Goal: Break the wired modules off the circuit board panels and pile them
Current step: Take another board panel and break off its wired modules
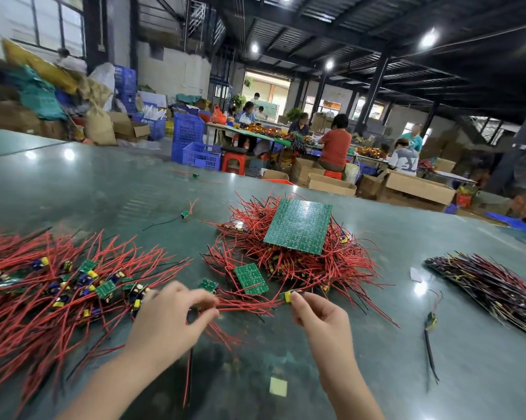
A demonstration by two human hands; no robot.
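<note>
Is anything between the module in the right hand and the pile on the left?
Only the left hand lies between the module pinched by the right hand and the pile. It hovers at the pile's near edge, holding red wires; nothing else visibly blocks the way.

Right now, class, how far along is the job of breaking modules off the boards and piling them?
Done: a pile of loose modules lies at left. In hand: the left hand and right hand each pinch a small wired piece. Left: a large board tops the red wire heap, and a smaller board lies in front.
</note>
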